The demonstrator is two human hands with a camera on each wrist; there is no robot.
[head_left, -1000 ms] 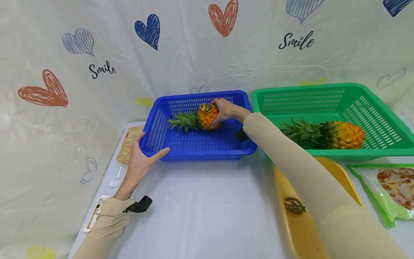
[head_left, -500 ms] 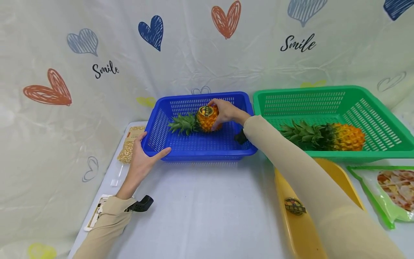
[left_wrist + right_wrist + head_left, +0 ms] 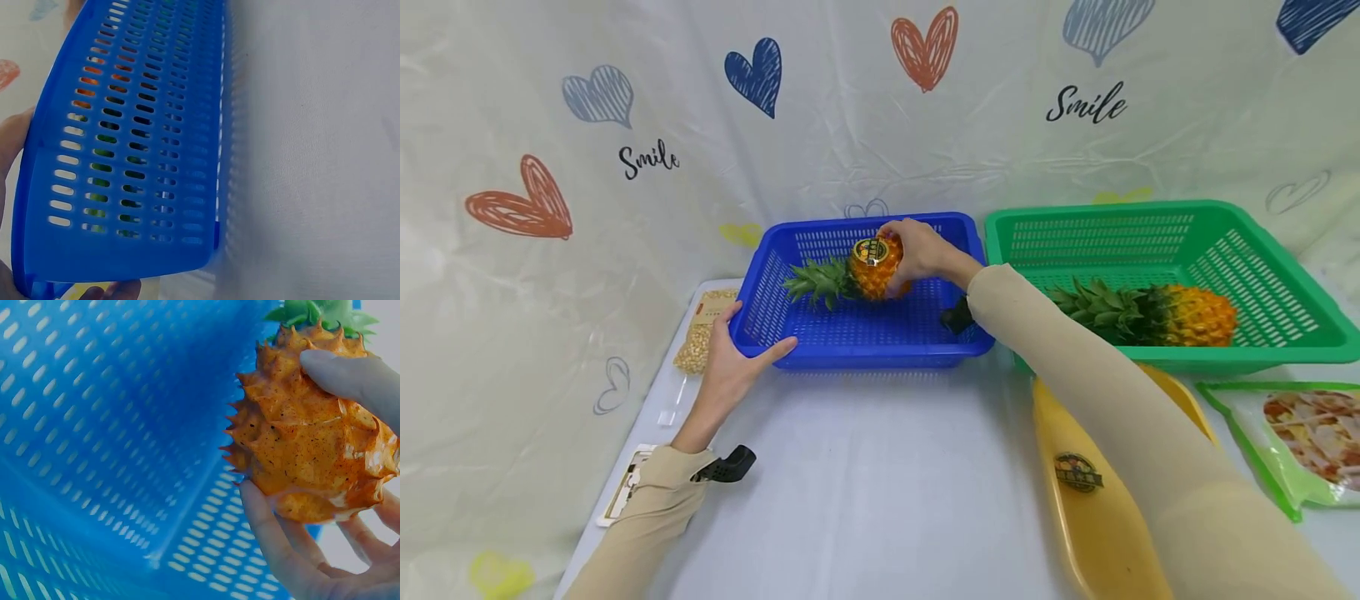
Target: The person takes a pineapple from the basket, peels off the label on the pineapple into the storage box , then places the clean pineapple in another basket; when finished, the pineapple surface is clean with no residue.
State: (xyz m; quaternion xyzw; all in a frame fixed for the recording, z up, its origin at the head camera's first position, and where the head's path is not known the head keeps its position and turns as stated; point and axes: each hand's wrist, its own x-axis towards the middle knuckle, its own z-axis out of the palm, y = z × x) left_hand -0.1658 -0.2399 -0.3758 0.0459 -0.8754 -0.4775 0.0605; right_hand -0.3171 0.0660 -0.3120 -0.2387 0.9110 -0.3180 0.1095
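A small orange pineapple (image 3: 867,282) with green leaves lies across the inside of the blue plastic basket (image 3: 880,356), its crown pointing left. My right hand (image 3: 919,250) grips the pineapple by its right end. In the right wrist view the thumb and fingers stand round the spiky fruit (image 3: 306,437). A round dark label (image 3: 871,252) shows on its upper side. At the basket's front left corner, my left hand (image 3: 728,379) holds the rim, thumb on the front edge and fingers on the left side. The slotted basket wall (image 3: 125,253) fills much of the left wrist view.
Right of the blue basket stands a green basket (image 3: 1180,356) holding another pineapple (image 3: 1198,317). A yellow tray (image 3: 1097,525) with a similar label lies under my right arm. A green-edged packet (image 3: 1300,442) is far right; a bag of kernels (image 3: 696,346) and white-framed item (image 3: 625,487) are left.
The pineapple has shifted slightly left and turned in my right hand, its label moving left. My left hand stays on the blue basket's corner. The head view has shifted a little.
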